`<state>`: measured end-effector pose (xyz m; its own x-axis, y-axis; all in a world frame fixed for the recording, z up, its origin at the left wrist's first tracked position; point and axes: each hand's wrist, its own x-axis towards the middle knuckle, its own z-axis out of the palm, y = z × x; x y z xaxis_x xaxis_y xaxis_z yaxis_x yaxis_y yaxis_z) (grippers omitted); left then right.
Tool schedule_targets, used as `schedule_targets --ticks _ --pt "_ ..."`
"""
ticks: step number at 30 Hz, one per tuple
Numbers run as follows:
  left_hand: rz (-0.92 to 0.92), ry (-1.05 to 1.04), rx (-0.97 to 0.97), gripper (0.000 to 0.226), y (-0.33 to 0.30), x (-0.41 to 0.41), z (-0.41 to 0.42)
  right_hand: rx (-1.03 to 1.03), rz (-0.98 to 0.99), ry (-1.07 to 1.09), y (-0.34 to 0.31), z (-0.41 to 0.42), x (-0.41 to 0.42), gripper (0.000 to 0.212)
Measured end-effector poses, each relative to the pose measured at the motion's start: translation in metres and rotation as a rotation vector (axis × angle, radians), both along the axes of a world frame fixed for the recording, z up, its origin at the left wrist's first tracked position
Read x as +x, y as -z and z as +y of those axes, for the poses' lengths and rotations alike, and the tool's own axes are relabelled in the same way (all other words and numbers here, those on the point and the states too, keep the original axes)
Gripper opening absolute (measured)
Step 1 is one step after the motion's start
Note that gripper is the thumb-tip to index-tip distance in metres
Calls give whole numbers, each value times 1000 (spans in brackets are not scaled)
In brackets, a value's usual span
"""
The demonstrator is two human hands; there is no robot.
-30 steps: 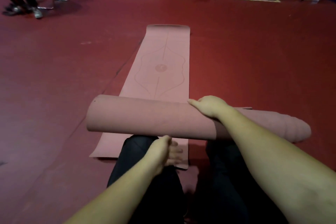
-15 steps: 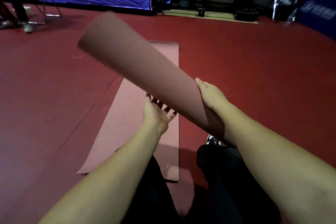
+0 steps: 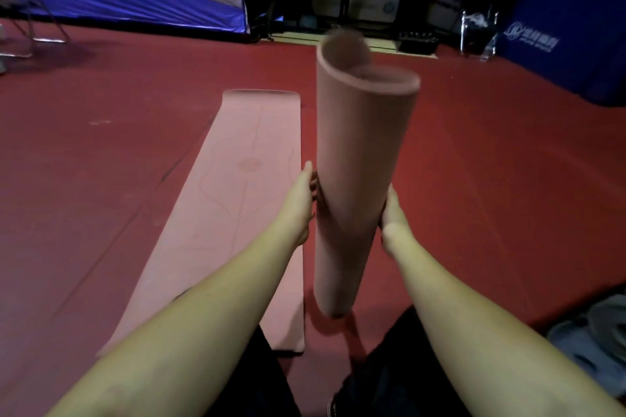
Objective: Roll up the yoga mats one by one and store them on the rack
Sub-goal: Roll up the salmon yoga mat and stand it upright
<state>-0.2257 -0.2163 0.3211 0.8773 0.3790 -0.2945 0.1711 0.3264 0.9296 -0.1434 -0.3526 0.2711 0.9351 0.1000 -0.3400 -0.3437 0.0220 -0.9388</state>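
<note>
Rolled mat [image 3: 359,179] upright, clamped between left hand [image 3: 299,203] and right hand [image 3: 391,213]; finger curl not visible.
</note>
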Motion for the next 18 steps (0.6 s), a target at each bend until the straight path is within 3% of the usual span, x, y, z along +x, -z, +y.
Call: schedule_targets --ticks 5,10,13,18 --pt "-213 8 23 61 -3 4 -20 259 -92 -24 -20 -4 0 47" --pt "-155 -93 98 49 14 2 -23 248 -82 3 -9 -16 -6 52" --pt "-248 -65 46 42 6 -1 -25 313 -54 -16 -16 -16 -8 59" --pt "-316 -3 -43 81 -9 5 -28 402 -128 -40 -38 -12 -16 78"
